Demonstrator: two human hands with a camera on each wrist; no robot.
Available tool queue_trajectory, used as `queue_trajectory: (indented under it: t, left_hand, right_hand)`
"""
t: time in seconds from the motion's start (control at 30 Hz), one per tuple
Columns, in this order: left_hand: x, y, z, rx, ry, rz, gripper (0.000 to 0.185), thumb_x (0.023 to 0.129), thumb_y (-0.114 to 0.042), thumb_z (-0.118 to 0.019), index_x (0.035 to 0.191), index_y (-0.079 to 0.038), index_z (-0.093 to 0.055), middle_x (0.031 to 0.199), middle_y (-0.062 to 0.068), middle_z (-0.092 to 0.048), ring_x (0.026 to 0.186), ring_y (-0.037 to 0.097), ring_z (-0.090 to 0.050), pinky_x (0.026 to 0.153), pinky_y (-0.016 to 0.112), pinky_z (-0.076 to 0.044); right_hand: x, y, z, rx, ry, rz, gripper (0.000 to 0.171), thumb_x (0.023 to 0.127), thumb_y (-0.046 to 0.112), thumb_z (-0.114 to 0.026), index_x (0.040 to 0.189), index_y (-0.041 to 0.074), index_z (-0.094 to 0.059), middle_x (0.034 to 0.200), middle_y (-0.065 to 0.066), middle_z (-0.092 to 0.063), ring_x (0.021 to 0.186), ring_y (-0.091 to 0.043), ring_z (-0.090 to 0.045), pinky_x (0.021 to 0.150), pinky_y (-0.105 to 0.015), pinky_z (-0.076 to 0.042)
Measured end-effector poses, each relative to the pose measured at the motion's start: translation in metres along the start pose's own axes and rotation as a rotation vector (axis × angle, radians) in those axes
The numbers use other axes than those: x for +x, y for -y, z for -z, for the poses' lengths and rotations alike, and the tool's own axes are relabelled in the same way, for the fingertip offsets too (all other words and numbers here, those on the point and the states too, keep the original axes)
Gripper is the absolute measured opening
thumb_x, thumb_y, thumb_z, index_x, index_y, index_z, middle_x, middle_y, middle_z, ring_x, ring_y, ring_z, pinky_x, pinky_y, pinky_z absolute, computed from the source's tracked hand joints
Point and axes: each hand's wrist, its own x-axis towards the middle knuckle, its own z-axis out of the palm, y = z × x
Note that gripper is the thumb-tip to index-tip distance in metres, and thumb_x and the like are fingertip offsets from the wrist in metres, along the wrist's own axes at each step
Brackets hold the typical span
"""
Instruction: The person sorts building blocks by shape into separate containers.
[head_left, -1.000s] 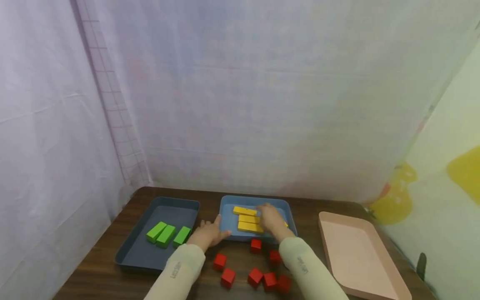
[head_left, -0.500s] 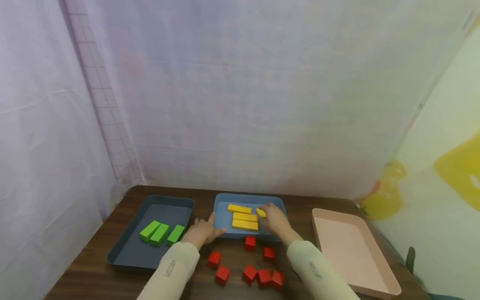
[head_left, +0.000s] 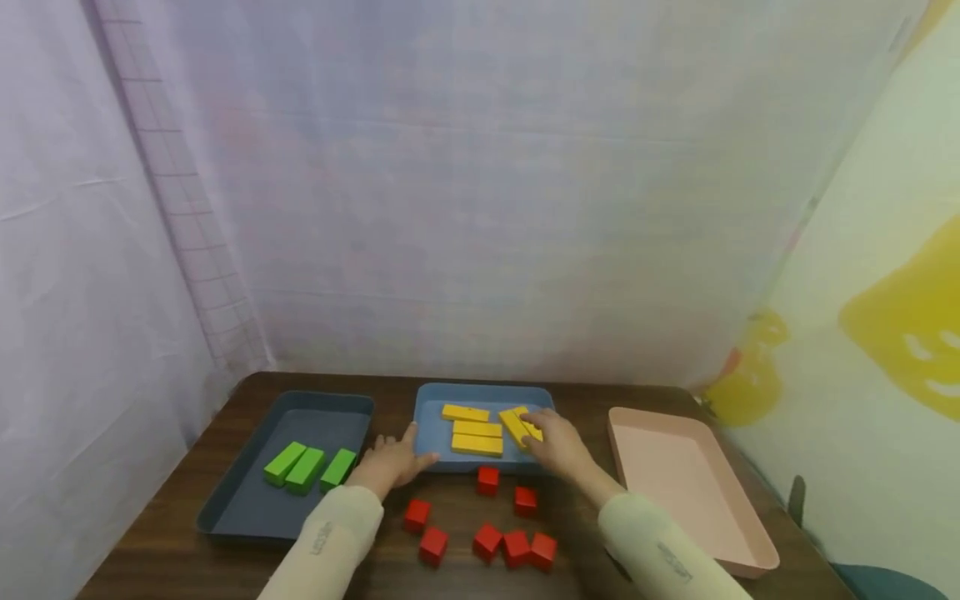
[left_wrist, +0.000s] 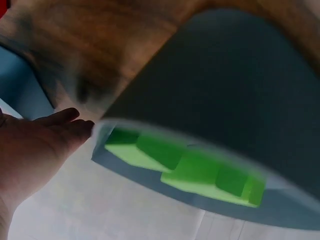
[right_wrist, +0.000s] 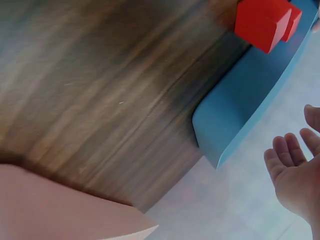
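My right hand (head_left: pixel 558 443) sits over the right part of the light blue tray (head_left: pixel 435 412), fingertips on the angled yellow block (head_left: pixel 517 425). Fingers look relaxed and fairly straight in the right wrist view, nothing curled round the block; touching, not gripping, as far as I can tell. That block lies tilted, just right of the three other yellow blocks (head_left: pixel 476 430), which lie flat and roughly parallel in the same tray.

My left hand (head_left: pixel 390 462) rests flat on the wooden table (head_left: pixel 187 492) at the tray's front-left corner, thumb against the tray's edge, fingers extended, holding nothing. It sits between the blue tray and the dark grey tray (head_left: pixel 247 517).

Dark grey tray is to my left, three green blocks (head_left: pixel 307 468) side by side in it. Left wrist view shows the same green blocks (left_wrist: pixel 185 167) close up, my open left hand (left_wrist: pixel 35 150) just beside that tray's rim.

Seven red cubes (head_left: pixel 487 517) are loose on the table in front of the blue tray, between my forearms. The nearest one (head_left: pixel 487 479) is just beside the tray's front wall. Pink tray (head_left: pixel 720 533) is to my right, well apart from both hands.
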Motion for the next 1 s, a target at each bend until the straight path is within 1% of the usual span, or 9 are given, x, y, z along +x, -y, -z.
queue_trajectory:
  t: [0.13,0.23,0.33,0.43,0.5,0.63,0.83,1.0]
  left_hand:
    - [0.002,0.007,-0.002,-0.026,-0.007,-0.007,0.082,0.099,-0.056,-0.050,0.158,-0.007,-0.020,0.150,0.037,-0.030,0.142,0.053,-0.020,0.113,0.062,-0.020]
    - [0.002,0.010,-0.003,-0.021,-0.015,-0.001,0.083,0.098,-0.057,-0.051,0.158,-0.008,-0.021,0.150,0.039,-0.029,0.142,0.053,-0.020,0.113,0.063,-0.020]
    - [0.002,0.011,-0.001,-0.019,-0.018,0.015,0.082,0.098,-0.057,-0.051,0.158,-0.009,-0.022,0.151,0.040,-0.024,0.144,0.053,-0.015,0.113,0.063,-0.018]
    - [0.000,0.011,0.001,-0.015,-0.017,0.029,0.082,0.098,-0.057,-0.051,0.159,-0.010,-0.022,0.153,0.040,-0.019,0.145,0.052,-0.010,0.114,0.063,-0.016]
    - [-0.001,0.011,0.003,-0.002,-0.017,0.031,0.082,0.098,-0.057,-0.051,0.159,-0.010,-0.023,0.153,0.041,-0.018,0.145,0.052,-0.010,0.114,0.063,-0.015]
    - [-0.001,0.011,0.004,0.021,-0.015,0.033,0.082,0.098,-0.057,-0.050,0.159,-0.009,-0.023,0.152,0.041,-0.020,0.145,0.052,-0.011,0.114,0.062,-0.017]
    - [-0.001,0.011,0.005,0.009,-0.002,0.046,0.081,0.099,-0.056,-0.050,0.159,-0.010,-0.020,0.153,0.040,-0.020,0.145,0.051,-0.011,0.115,0.061,-0.016]
    - [-0.002,0.011,0.006,-0.002,0.007,0.053,0.081,0.099,-0.056,-0.049,0.160,-0.011,-0.019,0.153,0.040,-0.020,0.145,0.052,-0.010,0.115,0.062,-0.015]
  right_hand:
    - [-0.011,0.002,0.004,0.048,-0.008,0.009,0.034,0.086,0.005,-0.074,0.118,-0.002,-0.070,0.113,-0.017,-0.068,0.104,-0.034,-0.064,0.091,-0.050,-0.050]
    - [-0.022,0.005,0.005,0.077,0.004,0.003,0.033,0.085,0.007,-0.076,0.117,-0.001,-0.071,0.110,-0.013,-0.069,0.104,-0.032,-0.065,0.091,-0.049,-0.051]
    - [-0.033,0.007,0.006,0.101,0.049,0.002,0.034,0.085,0.011,-0.078,0.117,0.001,-0.071,0.109,-0.010,-0.069,0.102,-0.029,-0.066,0.089,-0.049,-0.052]
    - [-0.042,0.008,0.005,0.132,0.108,0.034,0.036,0.085,0.014,-0.078,0.118,0.000,-0.071,0.111,-0.012,-0.070,0.104,-0.030,-0.066,0.091,-0.050,-0.051]
    - [-0.048,0.009,0.002,0.146,0.141,0.058,0.037,0.085,0.015,-0.078,0.118,0.000,-0.070,0.113,-0.013,-0.070,0.107,-0.032,-0.065,0.093,-0.051,-0.049]
    - [-0.057,0.008,-0.005,0.156,0.166,0.069,0.039,0.083,0.017,-0.080,0.117,0.001,-0.070,0.111,-0.010,-0.070,0.106,-0.030,-0.065,0.093,-0.049,-0.050]
    - [-0.064,0.005,-0.016,0.167,0.164,0.100,0.041,0.080,0.015,-0.082,0.115,-0.002,-0.071,0.106,-0.005,-0.068,0.100,-0.026,-0.065,0.090,-0.045,-0.051]
    - [-0.063,0.005,-0.021,0.173,0.170,0.097,0.041,0.079,0.011,-0.082,0.116,-0.002,-0.070,0.106,-0.005,-0.068,0.100,-0.026,-0.064,0.089,-0.045,-0.051]
